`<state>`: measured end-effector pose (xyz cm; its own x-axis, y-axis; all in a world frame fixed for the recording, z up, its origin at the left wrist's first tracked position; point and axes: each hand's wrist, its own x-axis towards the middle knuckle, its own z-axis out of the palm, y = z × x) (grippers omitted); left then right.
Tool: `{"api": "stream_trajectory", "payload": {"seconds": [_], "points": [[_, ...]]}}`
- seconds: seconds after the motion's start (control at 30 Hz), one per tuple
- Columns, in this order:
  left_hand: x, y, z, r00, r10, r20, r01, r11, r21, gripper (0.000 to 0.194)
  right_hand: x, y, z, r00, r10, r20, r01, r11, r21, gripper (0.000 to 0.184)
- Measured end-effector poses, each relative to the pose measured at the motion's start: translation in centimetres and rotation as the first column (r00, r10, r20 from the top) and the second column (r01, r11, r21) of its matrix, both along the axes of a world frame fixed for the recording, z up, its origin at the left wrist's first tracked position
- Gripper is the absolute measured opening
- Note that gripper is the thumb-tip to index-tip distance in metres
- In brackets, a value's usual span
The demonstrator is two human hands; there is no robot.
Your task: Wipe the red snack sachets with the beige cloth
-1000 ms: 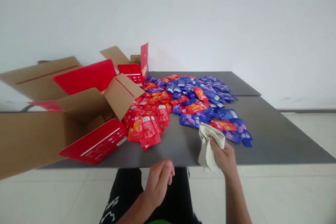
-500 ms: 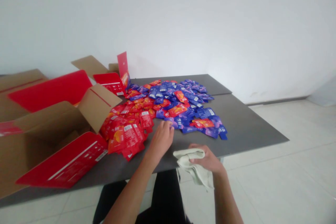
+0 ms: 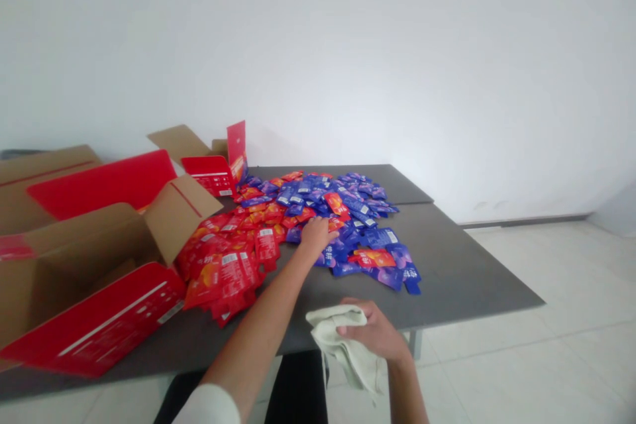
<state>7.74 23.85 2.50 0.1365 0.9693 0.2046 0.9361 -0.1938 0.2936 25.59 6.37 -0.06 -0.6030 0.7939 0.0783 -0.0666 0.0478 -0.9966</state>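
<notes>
The near-left open box (image 3: 114, 321) bears blurred white print and a barcode. The right hand (image 3: 375, 331) has its fingers curled around a pale cloth (image 3: 332, 330); the left hand (image 3: 317, 235) is over the blue and red sachets (image 3: 380, 237) on the surface (image 3: 462, 271), its hold unclear.

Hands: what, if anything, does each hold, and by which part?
Right hand: pale cloth, by its folded upper part. Left hand, at the packets: cannot be told.
</notes>
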Motion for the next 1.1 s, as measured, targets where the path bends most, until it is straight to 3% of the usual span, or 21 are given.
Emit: {"api": "stream_trajectory", "payload": {"seconds": [0.13, 0.3, 0.47, 0.53, 0.6, 0.73, 0.93, 1.1], "points": [[0.3, 0.1, 0.4, 0.999, 0.042, 0.015, -0.042, 0.999, 0.01, 0.022, 0.0, 0.0, 0.1, 1.0, 0.002, -0.011, -0.002, 1.0, -0.008, 0.028], [-0.5, -2.1, 1.7, 0.994, 0.011, 0.111, -0.027, 0.989, 0.143, 0.031, 0.2, 0.4, -0.2, 0.999, 0.025, -0.038, -0.027, 0.998, -0.051, 0.027], [-3.4, -9.0, 3.7, 0.96, -0.198, 0.199, 0.139, 0.951, 0.275, 0.029, 0.4, 0.5, -0.5, 0.999, 0.04, -0.035, -0.039, 0.999, 0.018, 0.026], [-5.3, -12.5, 3.9, 0.889, -0.356, 0.288, 0.265, 0.913, 0.312, 0.026, 0.6, 0.4, -0.6, 0.996, 0.074, -0.039, -0.072, 0.996, 0.053, 0.028], [-7.4, -15.5, 3.5, 0.851, -0.438, 0.289, 0.384, 0.895, 0.226, 0.029, 0.7, 0.4, -0.5, 0.993, 0.115, -0.032, -0.112, 0.991, 0.079, 0.029], [-10.3, -18.6, 1.4, 0.871, -0.418, 0.259, 0.41, 0.908, 0.086, 0.039, 1.3, 0.3, -0.3, 0.983, 0.183, -0.015, -0.18, 0.979, 0.098, 0.038], [-10.6, -18.4, -1.1, 0.909, -0.369, 0.191, 0.364, 0.929, 0.065, 0.047, 2.0, 0.1, -0.5, 0.971, 0.24, -0.005, -0.238, 0.966, 0.103, 0.057], [-10.5, -17.4, -2.2, 0.899, -0.417, 0.136, 0.41, 0.909, 0.08, 0.053, 1.5, -0.2, -0.4, 0.986, 0.164, 0.02, -0.165, 0.984, 0.073, 0.047]]}}
